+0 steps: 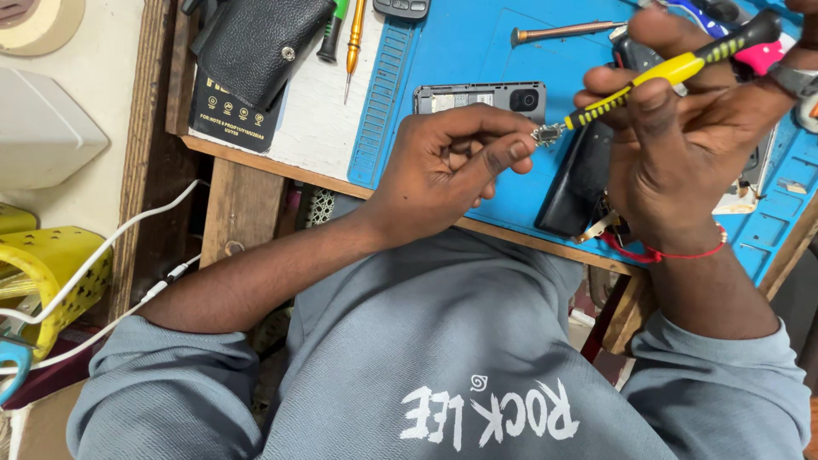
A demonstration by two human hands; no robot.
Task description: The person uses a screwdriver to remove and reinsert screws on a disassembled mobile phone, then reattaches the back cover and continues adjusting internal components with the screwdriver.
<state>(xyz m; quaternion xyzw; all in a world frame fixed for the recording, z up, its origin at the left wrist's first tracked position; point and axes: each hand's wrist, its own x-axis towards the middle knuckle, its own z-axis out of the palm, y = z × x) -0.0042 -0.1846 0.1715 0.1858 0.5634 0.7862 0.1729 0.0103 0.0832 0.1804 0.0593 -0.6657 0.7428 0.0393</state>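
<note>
A blue work mat [477, 51] fills the upper centre and right of the frame, laid on a wooden bench [247, 196] whose edge runs across the middle. On the mat, just above the hands, lies an opened phone body [477, 96] with its camera corner showing. A black pouch [256, 38] sits on a dark box at upper left, with two small screwdrivers [354, 38] beside it.

The left hand [447, 166], in the centre of the frame, has thumb and forefinger pinched together on a small metal part [548, 134], held above the mat's near edge. The right hand [673, 145], at right, is closed around a yellow-and-black screwdriver [673, 72] whose tip meets that part. By the look of it, the step in hand is working a tiny screw or clip on the held piece, off the phone rather than in it. The next move would seem to call for a steady pinch and light, straight pressure on the tip, since so small a piece could easily slip or spring away.

The part itself is too small to identify, and the tip's contact is hard to make out. A dark oblong object [579, 183] under the right hand is partly covered, and the mat's right side is crowded and cut off by the frame.
</note>
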